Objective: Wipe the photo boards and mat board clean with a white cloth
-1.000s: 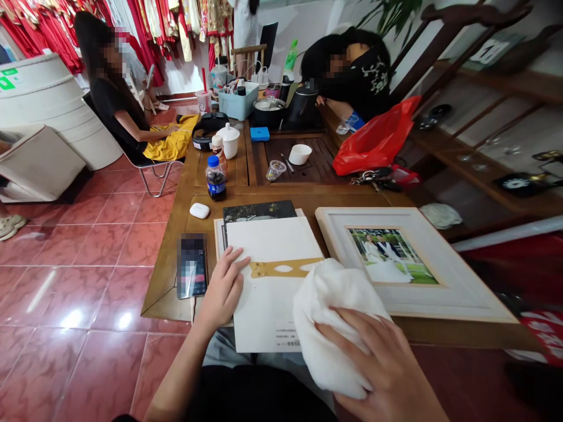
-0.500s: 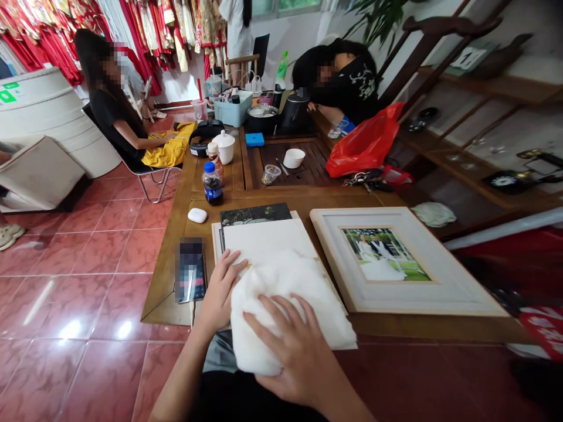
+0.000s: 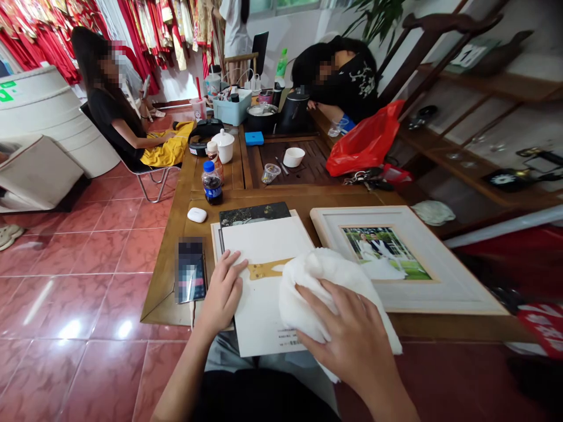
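Observation:
My right hand [image 3: 352,331] grips a bunched white cloth [image 3: 308,275], its fingers curled into the folds. The cloth lies over the right part of a white board [image 3: 259,310] with a gold-brown strip and small dark print, and one end hangs past the table's front edge. On the board's left edge rests my left hand [image 3: 224,290], fingers spread and flat, holding nothing. Under the board a dark picture panel [image 3: 255,213] sticks out at the back. To the right lies a framed wedding photo [image 3: 382,255] in a pale wooden frame, partly covered by the cloth.
Left of the board are a phone [image 3: 191,272] with a cable, a white earbud case [image 3: 197,215] and a blue-capped bottle [image 3: 212,184]. Farther back sit a white cup [image 3: 294,157] and a red plastic bag [image 3: 365,143]. One person sits at left; another leans on the table.
My right hand has moved to the right with the white cloth, uncovering the board's gold-brown strip and printed text. My left hand has stayed on the board's left edge.

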{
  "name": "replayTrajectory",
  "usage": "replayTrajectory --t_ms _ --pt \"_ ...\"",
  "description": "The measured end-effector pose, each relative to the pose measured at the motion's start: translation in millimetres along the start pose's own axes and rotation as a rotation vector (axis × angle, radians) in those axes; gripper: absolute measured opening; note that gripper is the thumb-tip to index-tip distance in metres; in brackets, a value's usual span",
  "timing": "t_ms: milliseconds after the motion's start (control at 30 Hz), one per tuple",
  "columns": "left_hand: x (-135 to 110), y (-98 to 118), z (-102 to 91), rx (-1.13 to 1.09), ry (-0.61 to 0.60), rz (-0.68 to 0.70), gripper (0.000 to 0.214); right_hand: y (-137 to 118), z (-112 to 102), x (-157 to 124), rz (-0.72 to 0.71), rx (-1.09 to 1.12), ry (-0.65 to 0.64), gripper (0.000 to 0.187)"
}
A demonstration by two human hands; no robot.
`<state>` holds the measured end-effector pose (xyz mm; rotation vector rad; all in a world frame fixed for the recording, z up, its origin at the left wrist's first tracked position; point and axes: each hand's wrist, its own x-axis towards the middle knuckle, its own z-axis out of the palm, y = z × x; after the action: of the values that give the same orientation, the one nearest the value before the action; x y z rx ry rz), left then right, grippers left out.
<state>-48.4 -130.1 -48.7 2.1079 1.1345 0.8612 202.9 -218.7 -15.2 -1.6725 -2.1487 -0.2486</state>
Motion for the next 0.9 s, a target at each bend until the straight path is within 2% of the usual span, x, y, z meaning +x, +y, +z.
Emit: replayTrajectory --t_ms 133,300,433,567,900 --pt "0.1 -1.4 0.2 0.001 0.003 0.010 0.040 -14.0 -1.4 8.0 0.040 0.045 -0.050 0.050" --pt "1.1 -0.8 -0.3 -0.012 0.002 0.001 0.040 -45.6 4.9 27.1 -0.028 0.126 -0.081 0.058" --pt "1.8 -0.9 -1.3 -0.032 0.009 0.003 0.040 -58.5 8.1 36.3 -0.060 0.153 -0.101 0.061" --pt "1.4 -0.9 -1.6 -0.031 0.015 0.001 0.040 -54.1 8.5 34.7 -0.059 0.158 -0.100 0.060" --pt "-0.1 1.1 -0.1 -0.010 -0.005 -0.009 0.041 -17.8 -4.8 18.5 0.003 0.062 -0.137 0.048"
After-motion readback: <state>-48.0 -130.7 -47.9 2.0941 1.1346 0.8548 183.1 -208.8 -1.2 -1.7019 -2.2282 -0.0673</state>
